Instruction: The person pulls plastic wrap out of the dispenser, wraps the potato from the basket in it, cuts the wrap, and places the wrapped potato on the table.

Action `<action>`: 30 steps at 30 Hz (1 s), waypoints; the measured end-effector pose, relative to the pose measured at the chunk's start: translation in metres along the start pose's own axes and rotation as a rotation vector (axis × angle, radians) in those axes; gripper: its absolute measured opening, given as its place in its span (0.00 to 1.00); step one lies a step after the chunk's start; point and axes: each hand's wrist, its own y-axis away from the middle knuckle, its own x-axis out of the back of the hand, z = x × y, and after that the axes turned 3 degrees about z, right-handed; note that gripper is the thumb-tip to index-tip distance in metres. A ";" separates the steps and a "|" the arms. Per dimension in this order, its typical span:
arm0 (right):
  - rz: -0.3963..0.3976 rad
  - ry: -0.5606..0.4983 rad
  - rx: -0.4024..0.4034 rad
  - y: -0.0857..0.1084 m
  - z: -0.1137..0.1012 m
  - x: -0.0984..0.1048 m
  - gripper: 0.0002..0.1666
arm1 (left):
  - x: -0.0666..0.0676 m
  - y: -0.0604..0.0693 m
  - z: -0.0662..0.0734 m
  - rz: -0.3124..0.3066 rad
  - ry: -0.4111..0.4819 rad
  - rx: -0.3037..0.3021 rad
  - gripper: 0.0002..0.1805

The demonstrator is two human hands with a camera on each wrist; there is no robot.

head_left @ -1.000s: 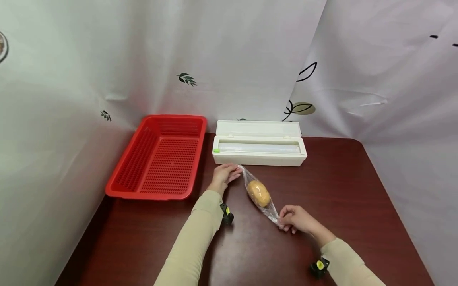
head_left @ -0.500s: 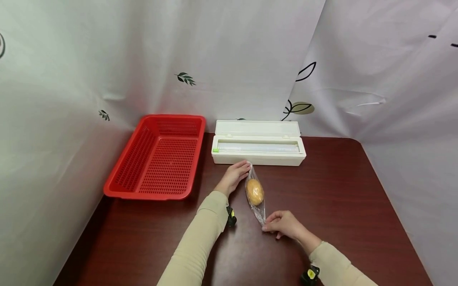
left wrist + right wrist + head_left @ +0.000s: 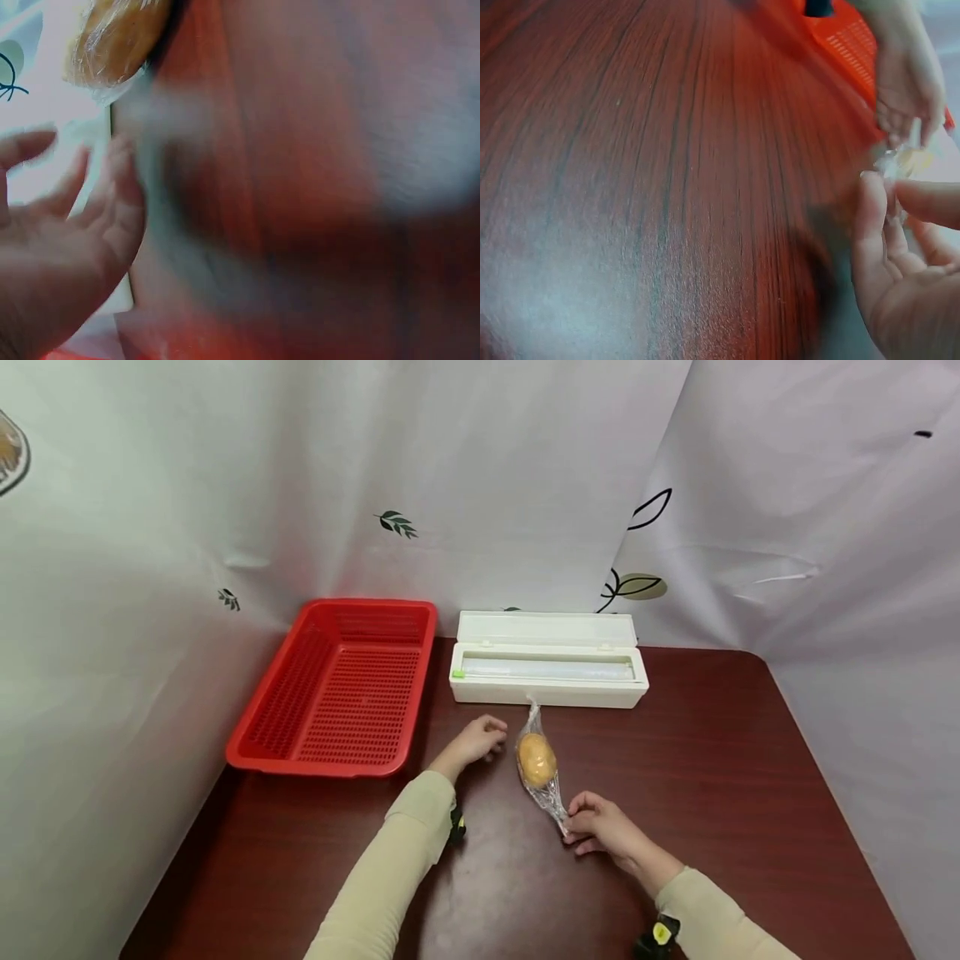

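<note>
An oval, golden-brown, potato-like item [image 3: 537, 760] lies in clear plastic wrap in the middle of the head view. The wrap's far end [image 3: 533, 714] is gathered and twisted and points toward the white box. My right hand [image 3: 609, 833] pinches the near end of the plastic wrap [image 3: 889, 169] between thumb and fingers. To the left of the wrapped item my left hand [image 3: 474, 742] is apart from it, fingers loosely bent with nothing between them. In the left wrist view the wrapped item [image 3: 120, 41] appears above my left hand [image 3: 71, 217].
A white box [image 3: 551, 693] with its lid up holds a roll of plastic wrap [image 3: 547, 669] at the back of the table. To its left stands a red perforated basket [image 3: 318, 768]. The dark wooden table [image 3: 712, 760] meets printed curtains [image 3: 525, 485] behind.
My left hand has let go of the wrap's far end and drawn back to the left. The wrapped item has turned more upright in view. My right hand still pinches the near end.
</note>
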 end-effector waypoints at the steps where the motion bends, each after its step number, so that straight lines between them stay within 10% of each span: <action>1: -0.028 -0.016 -0.005 0.000 0.000 0.001 0.04 | -0.001 0.004 -0.002 -0.034 0.002 -0.021 0.18; 5: -0.119 -0.017 0.005 0.000 0.000 0.000 0.08 | -0.014 0.026 0.009 -0.123 0.069 -0.088 0.28; 9: -0.148 0.150 0.109 -0.003 0.001 -0.004 0.21 | -0.034 0.032 0.016 -0.063 0.015 -0.209 0.33; 13: -0.066 0.542 0.373 -0.003 0.003 -0.009 0.18 | -0.053 0.033 0.027 0.019 -0.146 -0.195 0.37; 19: 0.293 1.209 0.925 -0.004 -0.004 -0.009 0.08 | -0.075 0.032 0.039 0.000 -0.161 -0.100 0.41; 24: 0.379 1.082 1.046 -0.014 -0.022 0.007 0.10 | -0.083 0.025 0.038 0.013 -0.099 -0.070 0.41; 30: 0.350 0.833 0.831 -0.033 -0.042 0.024 0.08 | -0.079 0.022 0.032 -0.139 0.149 0.046 0.28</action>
